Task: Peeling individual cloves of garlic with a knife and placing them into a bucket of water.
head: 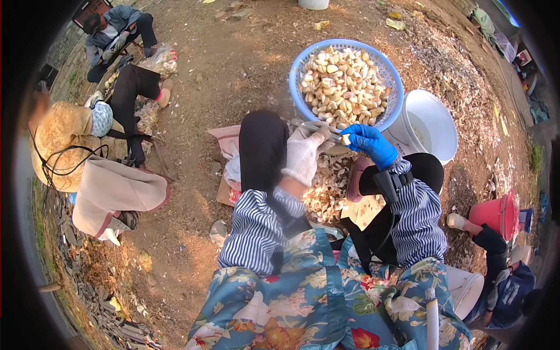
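Note:
My left hand (pixel 303 153), in a white knit glove, grips a small knife (pixel 311 127). The knife's far end points towards my right hand (pixel 369 143), which wears a blue rubber glove. Between the blue fingertips is a pale garlic clove (pixel 345 139), close to the knife. Just beyond both hands stands a blue plastic basket (pixel 294 83), heaped with garlic cloves (pixel 343 85). Garlic skins (pixel 323 192) cover the ground between my legs. Part of the knife is hidden by the glove.
A white bucket (pixel 444 127) with cloves in liquid leans beside the basket at right. Other people sit nearby: one with a covered lap (pixel 118 192) at left, one farther off (pixel 118 37), another at lower right (pixel 503 284). A red bucket (pixel 492 216) stands right.

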A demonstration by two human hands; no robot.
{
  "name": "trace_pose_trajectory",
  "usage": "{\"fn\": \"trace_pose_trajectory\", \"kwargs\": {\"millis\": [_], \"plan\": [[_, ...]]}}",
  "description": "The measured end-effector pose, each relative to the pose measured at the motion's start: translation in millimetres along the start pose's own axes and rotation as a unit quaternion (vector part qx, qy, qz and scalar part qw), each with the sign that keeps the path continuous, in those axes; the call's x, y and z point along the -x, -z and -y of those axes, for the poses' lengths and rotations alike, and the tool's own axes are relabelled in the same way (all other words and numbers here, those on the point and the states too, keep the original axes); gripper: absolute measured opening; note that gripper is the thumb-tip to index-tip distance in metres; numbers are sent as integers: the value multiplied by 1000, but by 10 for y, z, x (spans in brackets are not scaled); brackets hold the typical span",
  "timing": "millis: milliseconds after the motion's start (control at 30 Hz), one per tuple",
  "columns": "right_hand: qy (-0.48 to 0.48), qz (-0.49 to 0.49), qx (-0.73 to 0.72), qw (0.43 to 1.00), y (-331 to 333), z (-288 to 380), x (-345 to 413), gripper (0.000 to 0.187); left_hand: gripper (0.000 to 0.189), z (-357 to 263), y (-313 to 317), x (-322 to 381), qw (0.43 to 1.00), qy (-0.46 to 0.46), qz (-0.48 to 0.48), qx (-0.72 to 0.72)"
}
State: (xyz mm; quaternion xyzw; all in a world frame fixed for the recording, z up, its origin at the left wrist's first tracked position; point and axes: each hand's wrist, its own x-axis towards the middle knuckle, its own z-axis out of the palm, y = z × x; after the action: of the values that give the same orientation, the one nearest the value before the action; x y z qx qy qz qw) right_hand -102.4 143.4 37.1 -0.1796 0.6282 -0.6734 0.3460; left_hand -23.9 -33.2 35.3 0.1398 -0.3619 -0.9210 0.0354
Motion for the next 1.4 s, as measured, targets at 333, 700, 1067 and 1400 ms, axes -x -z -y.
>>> {"fn": "trace_pose_trajectory", "kwargs": {"millis": [333, 700, 1067, 1400], "plan": [[-34, 36, -36, 998, 73, -131, 4, 23, 13, 258, 238, -140, 986, 106, 31, 127], [-16, -48, -232, 971, -119, -401, 11, 25, 12, 256, 174, -71, 974, 72, 73, 202], [107, -241, -84, 961, -285, -275, 222, 27, 9, 458, -101, -229, 994, 39, 30, 96], [54, -234, -258, 936, -508, -593, 353, 25, 13, 351, 430, 21, 906, 0, -26, -423]]}}
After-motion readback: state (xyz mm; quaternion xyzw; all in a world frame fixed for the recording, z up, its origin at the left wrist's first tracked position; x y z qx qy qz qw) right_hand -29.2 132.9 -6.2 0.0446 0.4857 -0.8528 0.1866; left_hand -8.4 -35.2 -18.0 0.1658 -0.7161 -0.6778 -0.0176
